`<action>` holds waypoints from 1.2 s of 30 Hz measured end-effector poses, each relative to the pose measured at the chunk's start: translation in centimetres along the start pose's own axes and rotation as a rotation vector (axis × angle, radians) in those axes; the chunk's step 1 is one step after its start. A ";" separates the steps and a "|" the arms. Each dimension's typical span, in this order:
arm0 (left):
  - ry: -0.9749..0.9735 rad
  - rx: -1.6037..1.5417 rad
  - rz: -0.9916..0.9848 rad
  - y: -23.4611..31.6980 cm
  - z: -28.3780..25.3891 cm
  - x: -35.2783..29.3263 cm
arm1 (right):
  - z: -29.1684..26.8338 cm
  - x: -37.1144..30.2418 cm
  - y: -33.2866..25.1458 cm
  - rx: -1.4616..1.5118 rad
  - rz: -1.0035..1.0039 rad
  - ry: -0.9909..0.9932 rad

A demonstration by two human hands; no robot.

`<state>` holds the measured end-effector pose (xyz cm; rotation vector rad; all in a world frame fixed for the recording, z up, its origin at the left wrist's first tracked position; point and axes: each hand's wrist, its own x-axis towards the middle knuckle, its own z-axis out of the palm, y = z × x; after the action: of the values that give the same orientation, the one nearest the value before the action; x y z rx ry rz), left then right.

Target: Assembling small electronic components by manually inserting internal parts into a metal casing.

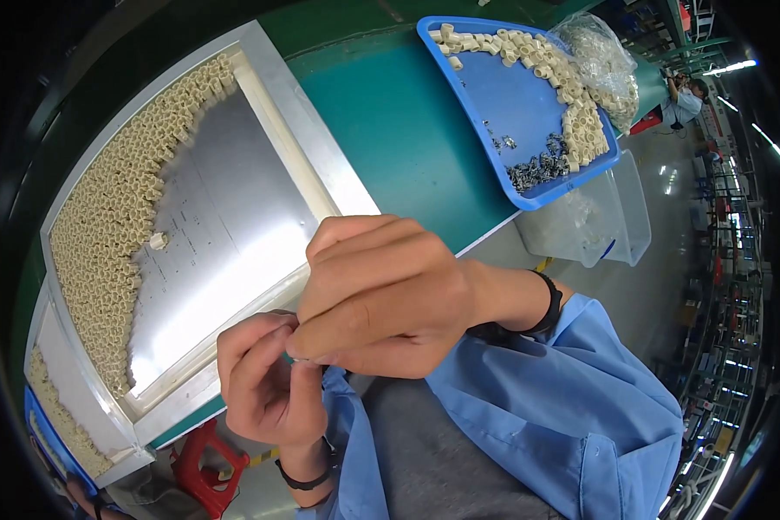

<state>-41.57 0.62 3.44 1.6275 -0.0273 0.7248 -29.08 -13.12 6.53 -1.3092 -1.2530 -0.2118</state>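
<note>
My left hand (pixel 269 381) and my right hand (pixel 390 299) meet in front of my chest, both with closed fingers. Their fingertips pinch together at one spot, and whatever lies between them is hidden. Beyond them to the left is a metal-framed tray (pixel 312 147), its far side packed with rows of small cream plastic sleeves (pixel 113 191). One loose cream sleeve (pixel 158 241) sits apart on the tray's shiny metal plate (pixel 217 199). To the right, a blue tray (pixel 516 95) holds cream sleeves (pixel 585 130) along its edge and a pile of small metal clips (pixel 537 165).
A clear plastic bag (pixel 598 56) of cream parts leans by the blue tray. Below the green tabletop's (pixel 399 121) edge stands a clear plastic bin (pixel 581 225). A red stool (pixel 208 468) is at lower left. Another person (pixel 685 100) is far right; another's arm shows at lower left.
</note>
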 end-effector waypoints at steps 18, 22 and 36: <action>-0.013 -0.112 -0.085 -1.8 0.2 0.3 | -8.3 -2.7 0.0 -0.369 0.333 -0.229; -0.070 -0.070 -0.118 -2.3 -0.7 0.1 | -23.9 -2.3 3.5 -0.923 0.655 -0.200; 0.002 0.002 -0.043 -3.3 -0.2 0.9 | -34.4 -4.9 15.3 -1.455 0.810 -0.320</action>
<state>-39.59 1.85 0.96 1.6246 0.0094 0.6935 -0.61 -37.72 1.73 -3.0769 -0.5786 -0.3487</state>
